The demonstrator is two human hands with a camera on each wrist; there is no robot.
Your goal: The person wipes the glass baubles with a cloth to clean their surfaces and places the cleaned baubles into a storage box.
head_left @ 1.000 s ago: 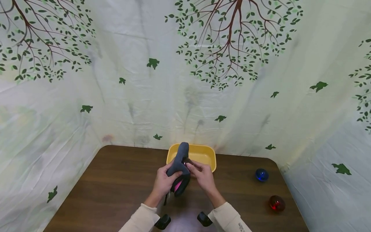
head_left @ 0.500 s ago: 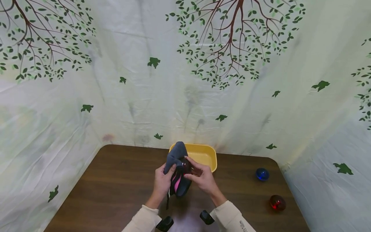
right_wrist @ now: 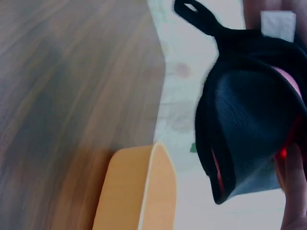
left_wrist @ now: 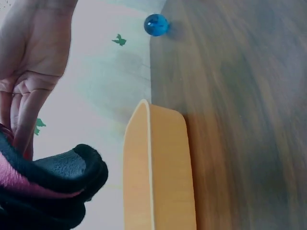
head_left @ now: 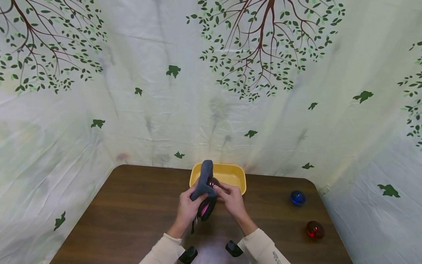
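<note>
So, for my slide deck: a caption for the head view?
Both hands hold a dark pouch above a wooden table, before a yellow tray.

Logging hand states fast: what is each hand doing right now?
Left hand: grips the dark grey and pink fabric pouch.
Right hand: pinches a small dark red ball at the pouch's opening.

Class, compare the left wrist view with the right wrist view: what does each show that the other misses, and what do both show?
Only the left wrist view shows the blue ball at the table's far edge. Only the right wrist view shows the dark pouch's black loop and a white tag. Both show the pouch with its pink lining, the yellow tray, the wooden table and the pale backdrop.
</note>
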